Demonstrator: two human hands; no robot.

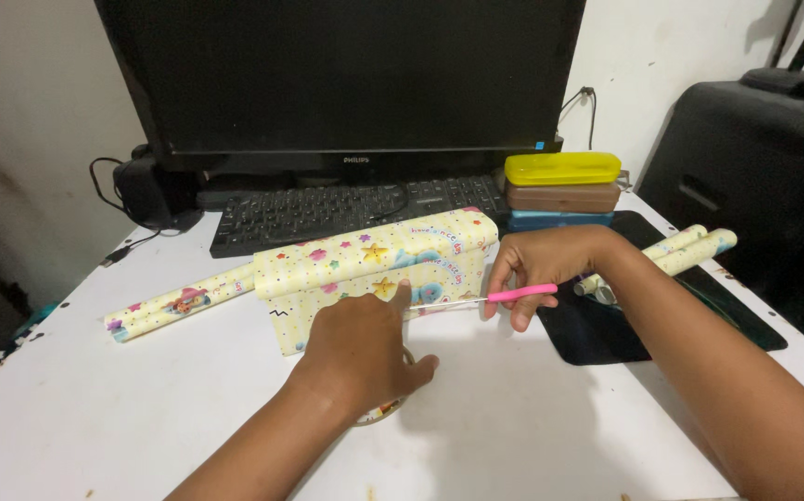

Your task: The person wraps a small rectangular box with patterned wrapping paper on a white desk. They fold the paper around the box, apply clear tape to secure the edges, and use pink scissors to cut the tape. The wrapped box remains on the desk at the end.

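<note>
Flanking wrapped box: keyboard, mousepad.

The white table carries all items; its surface shows small dark chips along the left and right edges. A black keyboard lies at the rear, below a black monitor. A small black speaker stands at the rear left, with a cable running from it. A box wrapped in yellow patterned paper lies at the centre, and a roll of the same paper lies just left of it. A black mat lies on the right, and more paper rolls rest across it. Three stacked cases, yellow, brown and blue, sit behind the mat.
</note>
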